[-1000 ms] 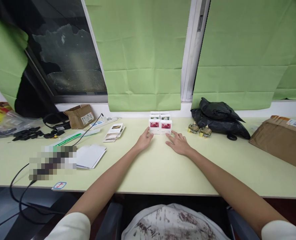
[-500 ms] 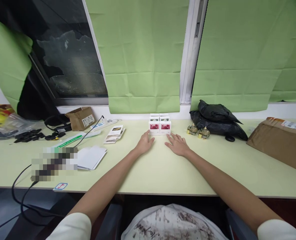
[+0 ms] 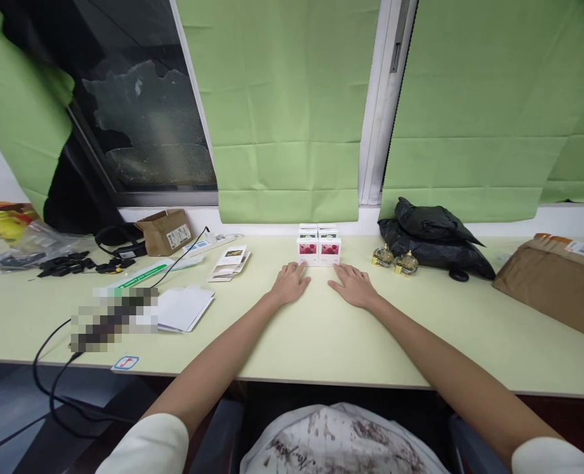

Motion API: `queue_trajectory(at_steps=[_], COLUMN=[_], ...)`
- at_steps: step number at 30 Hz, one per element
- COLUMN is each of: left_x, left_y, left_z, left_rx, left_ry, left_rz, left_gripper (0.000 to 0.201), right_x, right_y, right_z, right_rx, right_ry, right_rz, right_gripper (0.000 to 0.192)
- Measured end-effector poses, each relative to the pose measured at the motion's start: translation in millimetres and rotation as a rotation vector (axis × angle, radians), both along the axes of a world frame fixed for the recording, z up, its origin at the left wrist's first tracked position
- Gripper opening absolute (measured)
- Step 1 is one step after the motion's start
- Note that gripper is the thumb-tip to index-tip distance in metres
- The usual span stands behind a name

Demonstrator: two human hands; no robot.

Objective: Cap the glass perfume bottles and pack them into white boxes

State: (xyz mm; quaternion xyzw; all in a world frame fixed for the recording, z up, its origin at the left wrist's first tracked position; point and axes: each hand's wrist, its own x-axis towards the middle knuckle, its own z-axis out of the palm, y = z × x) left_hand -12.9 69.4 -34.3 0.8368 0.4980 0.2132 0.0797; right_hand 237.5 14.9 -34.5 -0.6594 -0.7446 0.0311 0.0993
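While both hands (image 3: 290, 284) (image 3: 353, 286) rest palm-down, loosely spread | white boxes (image 3: 322, 249) stand just ahead, contact unclear

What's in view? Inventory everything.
Boxes: at least four, white, centre back
Ornate objects: two, gold, centre right
Bag pile: one, black, right
Round object: one, black, right
Large carton: one, brown, far right
Small carton: one, brown, back left
Cards: several, white, left of boxes
Papers: several, white, front left
Sheet: one, white and green, left
Loose parts: several, black, far left
Plastic bag: one, clear, far left
Packet: one, yellow, left
Cables: several, black, left
Table: one, pale green, beneath
Curtains: several, green, back
Window: one, dark, back left
Sleeves: two, white, bottom
Left hand: one, bare, by boxes
Right hand: one, bare, by boxes
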Motion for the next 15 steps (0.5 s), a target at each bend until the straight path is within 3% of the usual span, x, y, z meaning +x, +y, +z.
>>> queue_trajectory(at_steps=[15], left_x=[4.0], left_y=[0.9], left_z=[-5.1], left_rx=[-0.066], left_ry=[0.072], left_rz=[0.038], left_gripper=[0.07], right_x=[0.3], right_y=[4.3], right_z=[-2.5], right_rx=[-0.054], right_ry=[-0.021], right_rz=[0.0], right_gripper=[0.088])
